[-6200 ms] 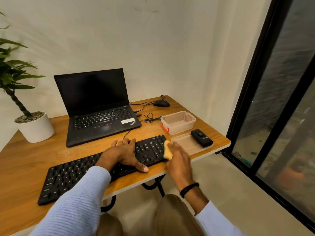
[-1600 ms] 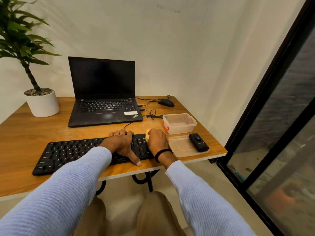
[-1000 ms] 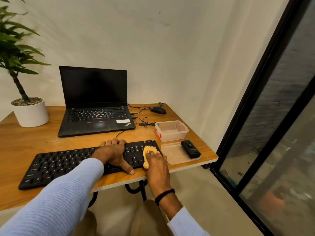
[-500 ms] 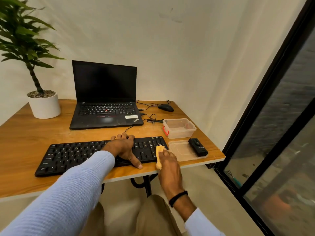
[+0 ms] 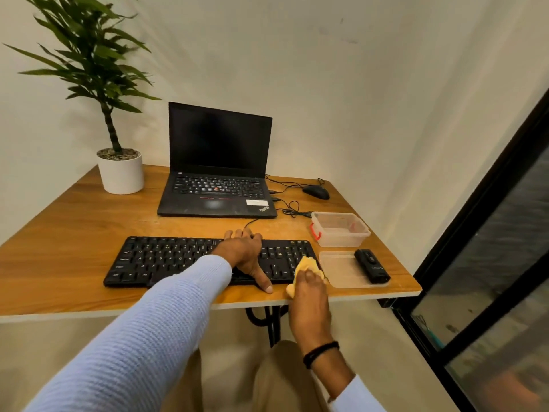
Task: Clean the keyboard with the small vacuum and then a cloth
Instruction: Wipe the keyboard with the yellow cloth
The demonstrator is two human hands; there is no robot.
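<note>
A black keyboard (image 5: pixel 166 260) lies along the front of the wooden desk (image 5: pixel 68 233). My left hand (image 5: pixel 246 254) rests flat on its right half, thumb over the front edge, holding it down. My right hand (image 5: pixel 309 295) grips a yellow cloth (image 5: pixel 306 266) pressed against the keyboard's right front corner. The small black vacuum (image 5: pixel 371 265) lies on a clear plastic lid (image 5: pixel 338 270) just right of the keyboard, untouched.
A clear plastic box (image 5: pixel 340 228) with a red clip stands behind the lid. An open black laptop (image 5: pixel 218 171), a wired mouse (image 5: pixel 316 191) with loose cables and a potted plant (image 5: pixel 120 171) sit at the back. A dark glass door frame (image 5: pixel 475 227) runs along the right.
My right hand has kept rubbing the cloth over the keyboard's right end, sliding from the keys toward the right front corner. My left hand stays on the keyboard.
</note>
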